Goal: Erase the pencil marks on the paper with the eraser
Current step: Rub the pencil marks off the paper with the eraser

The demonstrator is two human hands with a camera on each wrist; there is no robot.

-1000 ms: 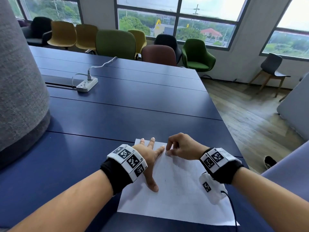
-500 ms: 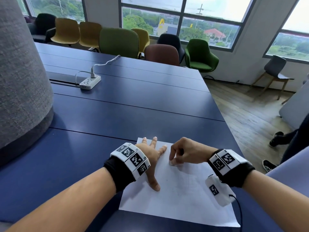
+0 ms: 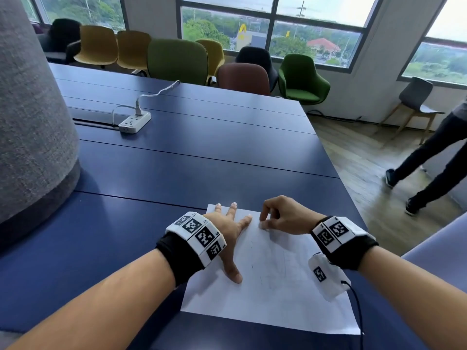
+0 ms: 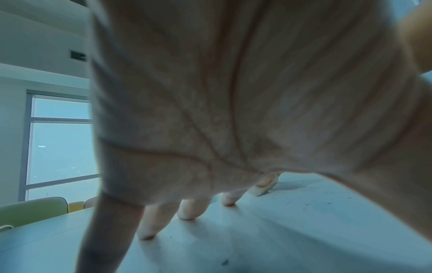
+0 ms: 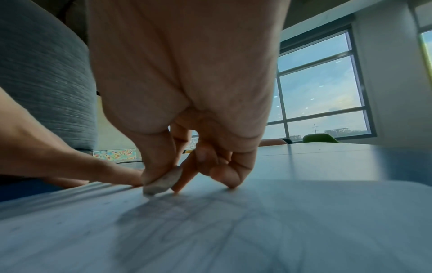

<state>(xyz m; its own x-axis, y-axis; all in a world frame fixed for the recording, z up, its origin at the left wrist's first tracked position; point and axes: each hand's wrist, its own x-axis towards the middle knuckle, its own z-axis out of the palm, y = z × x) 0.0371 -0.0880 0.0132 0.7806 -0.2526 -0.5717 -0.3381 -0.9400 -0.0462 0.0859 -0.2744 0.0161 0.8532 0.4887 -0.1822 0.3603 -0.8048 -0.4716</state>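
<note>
One power strip [image 3: 134, 120] far left on the table [image 3: 177, 160]. One paper [image 3: 273, 286], near edge. Left hand [image 3: 231, 229] flat, fingers spread, pressing paper's top-left. One eraser [image 5: 162, 182] pinched in right hand [image 3: 284, 215] between thumb and fingertips, tip touching paper over faint pencil marks [image 3: 267, 253].

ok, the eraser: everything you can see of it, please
The eraser is a small, rounded, off-white block, greyed with smudges, looking like worn rubber. The right hand pinches it between thumb and fingertips, so only its lower part shows. It is tilted, its bottom edge pressed on the paper near the sheet's far edge, above faint pencil marks. The left hand lies spread flat on the paper close beside it, not touching it.
</note>
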